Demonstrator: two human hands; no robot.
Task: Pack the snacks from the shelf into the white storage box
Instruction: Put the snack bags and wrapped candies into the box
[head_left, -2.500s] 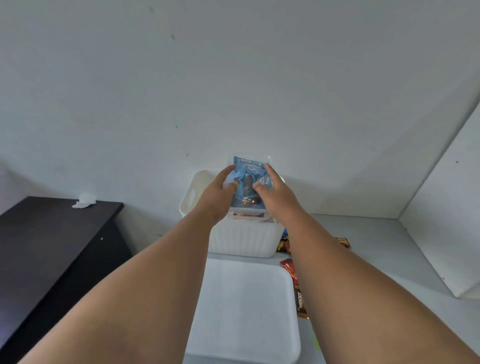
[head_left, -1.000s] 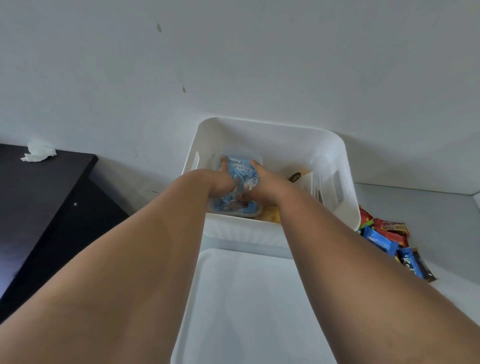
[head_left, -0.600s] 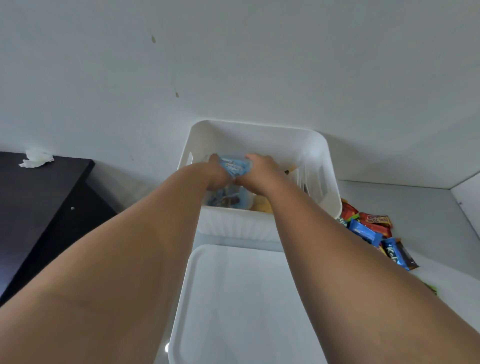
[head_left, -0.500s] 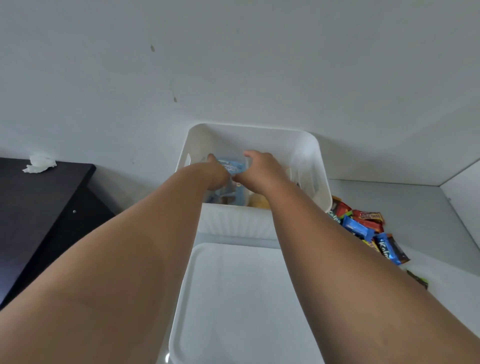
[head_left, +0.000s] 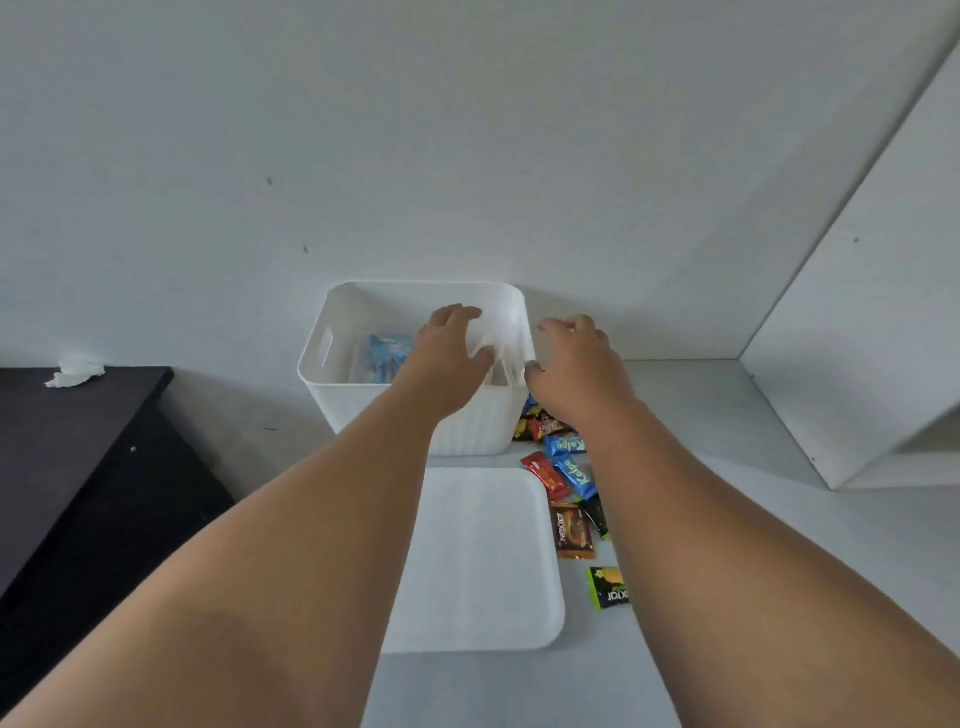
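i see left hand over the white storage box, fingers loose, gripping nothing; right hand just past its right rim, fingers relaxed, empty; blue pack inside; loose snacks on shelf beside it

Left hand over the white storage box, right hand beside it, blue packet inside.
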